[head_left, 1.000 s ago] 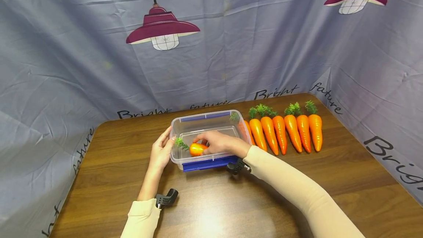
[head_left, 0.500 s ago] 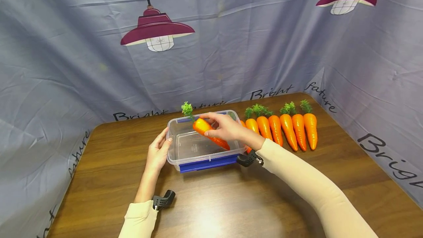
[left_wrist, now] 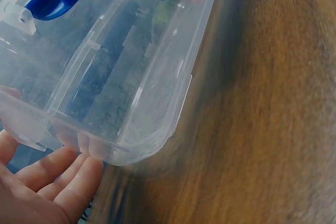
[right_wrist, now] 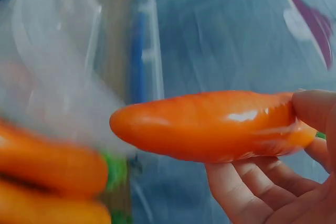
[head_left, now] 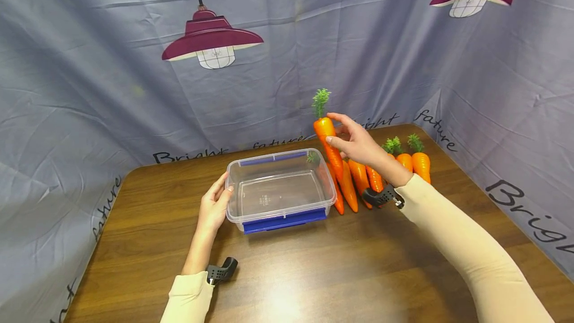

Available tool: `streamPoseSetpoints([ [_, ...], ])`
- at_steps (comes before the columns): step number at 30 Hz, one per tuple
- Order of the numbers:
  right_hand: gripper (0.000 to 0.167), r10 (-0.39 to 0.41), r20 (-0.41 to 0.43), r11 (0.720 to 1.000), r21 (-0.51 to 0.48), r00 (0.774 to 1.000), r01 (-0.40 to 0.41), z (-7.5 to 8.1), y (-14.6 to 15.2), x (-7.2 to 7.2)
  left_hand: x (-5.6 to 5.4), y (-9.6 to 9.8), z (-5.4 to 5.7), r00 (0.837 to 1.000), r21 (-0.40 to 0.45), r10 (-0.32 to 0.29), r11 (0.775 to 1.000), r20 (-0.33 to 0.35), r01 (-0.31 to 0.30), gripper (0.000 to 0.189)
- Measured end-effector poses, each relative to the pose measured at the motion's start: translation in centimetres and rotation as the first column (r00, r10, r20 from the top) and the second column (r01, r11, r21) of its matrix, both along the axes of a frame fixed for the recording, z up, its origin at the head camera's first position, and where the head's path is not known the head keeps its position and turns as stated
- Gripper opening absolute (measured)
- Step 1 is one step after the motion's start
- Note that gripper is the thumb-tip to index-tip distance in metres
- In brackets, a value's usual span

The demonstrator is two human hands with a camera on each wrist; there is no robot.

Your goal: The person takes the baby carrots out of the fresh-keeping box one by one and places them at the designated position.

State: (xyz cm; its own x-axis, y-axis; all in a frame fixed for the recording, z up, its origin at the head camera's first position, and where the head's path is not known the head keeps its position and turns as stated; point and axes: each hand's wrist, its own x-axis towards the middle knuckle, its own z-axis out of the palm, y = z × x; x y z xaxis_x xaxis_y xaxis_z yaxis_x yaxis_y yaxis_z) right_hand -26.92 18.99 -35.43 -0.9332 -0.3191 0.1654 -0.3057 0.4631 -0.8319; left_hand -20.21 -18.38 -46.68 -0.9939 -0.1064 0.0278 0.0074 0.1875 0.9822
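Observation:
In the head view my right hand [head_left: 356, 141] pinches an orange carrot [head_left: 329, 143] with a green leafy top [head_left: 320, 101], holding it above the right end of a clear plastic box [head_left: 280, 188]. The carrot is nearly upright, tip down. The right wrist view shows my thumb on one side of the held carrot [right_wrist: 210, 127] and the fingers on the other. My left hand [head_left: 215, 206] holds the left end of the box, its thumb at the rim. In the left wrist view, fingers [left_wrist: 79, 187] press against the box's outer wall. No carrot lies inside the box.
Several more carrots [head_left: 347, 188] lie in a row on the wooden table [head_left: 157, 223], right of the box; my right forearm hides part of them. Blue latches [head_left: 287, 221] line the box's long sides. A grey printed curtain [head_left: 287, 64] stands behind the table.
My right hand has lifted the carrot out of the box and carried it right, over the row. The carrot has turned from lying to nearly upright. My left hand stays on the box.

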Motion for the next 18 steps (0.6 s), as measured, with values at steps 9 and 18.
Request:
streamPoseSetpoints([
  [9, 0.067, -0.124, 0.011, 0.986, 0.116, 0.992, 0.122, -0.4, 6.9, 0.2, 0.1, -0.1, 0.1, 1.0, 0.015, -0.003, 1.0, 0.031, 0.002, 0.052],
  [18, 0.074, -0.271, 0.138, 0.962, 0.076, 0.953, 0.262, -1.4, 12.5, 0.9, 0.2, 0.1, 0.0, 1.0, 0.005, -0.007, 1.0, 0.027, 0.007, 0.051],
])
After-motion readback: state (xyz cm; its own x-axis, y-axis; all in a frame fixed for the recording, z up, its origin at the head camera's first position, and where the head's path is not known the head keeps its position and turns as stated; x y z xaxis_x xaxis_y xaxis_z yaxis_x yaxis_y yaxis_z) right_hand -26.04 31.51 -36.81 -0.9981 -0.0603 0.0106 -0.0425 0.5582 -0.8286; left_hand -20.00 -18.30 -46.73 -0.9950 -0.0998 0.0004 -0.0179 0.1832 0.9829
